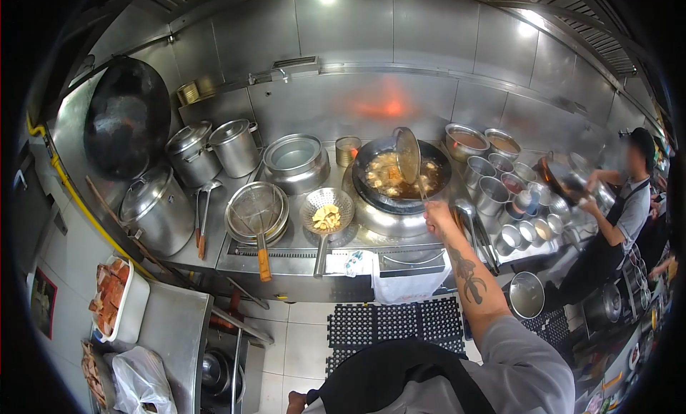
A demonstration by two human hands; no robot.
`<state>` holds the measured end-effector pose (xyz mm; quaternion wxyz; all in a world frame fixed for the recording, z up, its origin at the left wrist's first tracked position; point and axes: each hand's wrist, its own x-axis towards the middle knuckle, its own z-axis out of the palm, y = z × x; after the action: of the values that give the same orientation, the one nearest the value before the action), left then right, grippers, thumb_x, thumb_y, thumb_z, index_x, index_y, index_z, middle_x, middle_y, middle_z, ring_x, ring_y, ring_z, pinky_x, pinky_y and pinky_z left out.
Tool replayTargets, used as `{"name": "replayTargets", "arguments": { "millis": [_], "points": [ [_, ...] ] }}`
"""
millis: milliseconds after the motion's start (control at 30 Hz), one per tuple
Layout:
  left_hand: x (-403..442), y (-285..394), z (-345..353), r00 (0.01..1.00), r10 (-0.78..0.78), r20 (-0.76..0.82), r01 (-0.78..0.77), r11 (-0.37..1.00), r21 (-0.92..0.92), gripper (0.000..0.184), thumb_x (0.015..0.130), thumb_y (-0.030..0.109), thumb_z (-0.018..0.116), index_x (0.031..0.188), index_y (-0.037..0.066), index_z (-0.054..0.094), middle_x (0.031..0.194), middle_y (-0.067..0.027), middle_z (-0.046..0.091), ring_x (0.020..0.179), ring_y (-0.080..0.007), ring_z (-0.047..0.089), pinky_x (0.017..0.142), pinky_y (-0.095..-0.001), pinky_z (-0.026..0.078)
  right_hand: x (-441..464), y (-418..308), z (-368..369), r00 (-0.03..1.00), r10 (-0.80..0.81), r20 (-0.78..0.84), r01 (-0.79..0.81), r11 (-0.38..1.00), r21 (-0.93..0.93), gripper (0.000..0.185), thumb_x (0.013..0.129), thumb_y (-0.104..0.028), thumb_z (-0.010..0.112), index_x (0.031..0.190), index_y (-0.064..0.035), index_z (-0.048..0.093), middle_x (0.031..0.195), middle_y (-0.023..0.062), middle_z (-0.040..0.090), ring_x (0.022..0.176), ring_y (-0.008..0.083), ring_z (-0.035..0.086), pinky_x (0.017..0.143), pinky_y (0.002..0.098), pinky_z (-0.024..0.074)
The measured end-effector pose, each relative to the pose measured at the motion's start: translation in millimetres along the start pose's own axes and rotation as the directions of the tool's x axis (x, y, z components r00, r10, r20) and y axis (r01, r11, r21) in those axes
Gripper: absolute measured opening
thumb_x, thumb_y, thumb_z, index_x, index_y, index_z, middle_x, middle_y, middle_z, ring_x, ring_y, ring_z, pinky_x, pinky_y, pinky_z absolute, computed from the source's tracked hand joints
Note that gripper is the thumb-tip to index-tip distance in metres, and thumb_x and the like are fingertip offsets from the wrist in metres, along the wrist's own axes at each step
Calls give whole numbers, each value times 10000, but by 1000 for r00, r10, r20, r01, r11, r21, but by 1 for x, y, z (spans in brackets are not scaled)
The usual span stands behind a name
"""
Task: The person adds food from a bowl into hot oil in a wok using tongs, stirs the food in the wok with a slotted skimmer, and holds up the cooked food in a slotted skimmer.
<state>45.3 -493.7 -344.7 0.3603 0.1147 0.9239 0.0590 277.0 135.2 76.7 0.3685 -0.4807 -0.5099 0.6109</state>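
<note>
My right hand [437,218] is closed around the handle of a round skimmer [408,156]. The skimmer's head is tipped up on edge over the wok [362,189]. Pale pieces of food [391,176] sit in bubbling brown oil inside that wok. Low in the picture, beside the black apron [389,375], only a small part of my left hand [296,402] shows, and its fingers cannot be made out. Left of the wok, a perforated ladle [343,212] holds yellowish slices [326,217]. A wire strainer [251,199] with a wooden handle rests further left.
Lidded pots [232,146] and a large upright wok [127,117] stand left. Metal containers [493,192] crowd the right, near a co-worker [632,192] at another wok. A white cloth [411,285] hangs at the front edge; a tub of meat [132,307] stands lower left.
</note>
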Motion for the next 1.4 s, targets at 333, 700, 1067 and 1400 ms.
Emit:
{"name": "replayTargets", "arguments": {
  "millis": [333, 700, 1067, 1400],
  "points": [
    [-21, 5, -13, 999, 42, -5, -42, 999, 21, 291, 688, 271, 680, 754, -12, 656, 789, -193, 677, 745, -306, 672, 682, -380, 528, 14, 21, -12, 993, 111, -44, -107, 990, 86, 110, 914, -145, 416, 977, -70, 466, 615, 40, 471, 422, 106, 374, 349, 256, 270],
    [-44, 17, -27, 995, 95, -6, -94, 995, 39, 288, 692, 273, 673, 754, -8, 657, 786, -193, 676, 741, -309, 671, 682, -383, 527, 35, 23, -44, 974, 211, 82, -227, 894, 388, 125, 900, -103, 401, 1012, -54, 426, 675, 91, 489, 443, 119, 385, 367, 249, 280],
    [-54, 7, -28, 992, 127, -7, -126, 989, 74, 285, 696, 275, 667, 753, -5, 657, 784, -193, 675, 737, -312, 669, 682, -386, 525, 59, 29, -53, 950, 296, 103, -311, 850, 426, 104, 911, -111, 384, 991, -59, 425, 657, 81, 500, 446, 115, 388, 367, 242, 279],
    [-61, 11, -30, 985, 171, 2, -170, 979, 109, 283, 699, 277, 661, 753, -1, 658, 781, -192, 675, 734, -315, 668, 682, -389, 525, 67, 41, -26, 916, 282, 285, -399, 714, 575, 85, 912, -93, 409, 881, -21, 440, 646, 50, 480, 449, 100, 383, 366, 231, 286]
  ]
}}
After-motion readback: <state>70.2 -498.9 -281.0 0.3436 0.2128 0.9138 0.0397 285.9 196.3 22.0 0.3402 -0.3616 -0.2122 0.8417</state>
